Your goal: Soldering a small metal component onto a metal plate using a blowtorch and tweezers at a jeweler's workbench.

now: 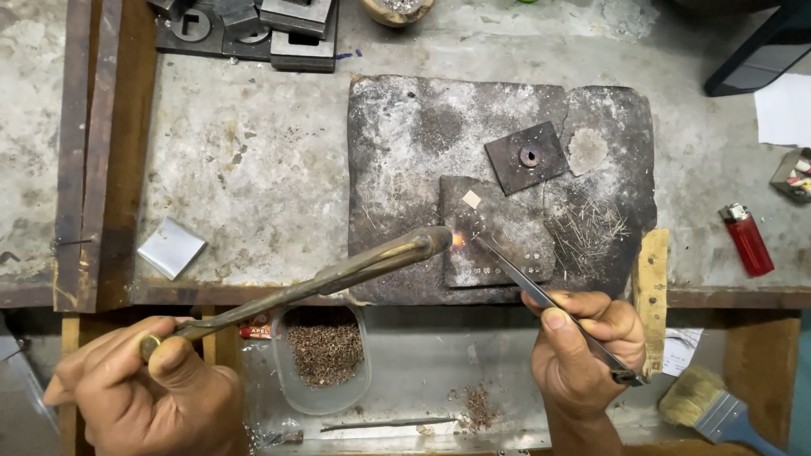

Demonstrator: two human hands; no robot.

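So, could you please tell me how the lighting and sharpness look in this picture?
Head view: even, soft light, faint shadows; small orange flame glows at the brass torch tip; red plastic lighter shows slight glare; dark scorched block sharp, no blur.

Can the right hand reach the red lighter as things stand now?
Probably not at once: the right hand grips tweezers at the flame. The red lighter lies uncovered on the bench, further right.

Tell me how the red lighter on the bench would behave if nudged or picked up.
The red lighter lies flat on its side on the bench, so it would probably slide, not tip. Its small plastic-looking body suggests it is light and stiff. The smooth casing may be a bit slippery on the dusty surface.
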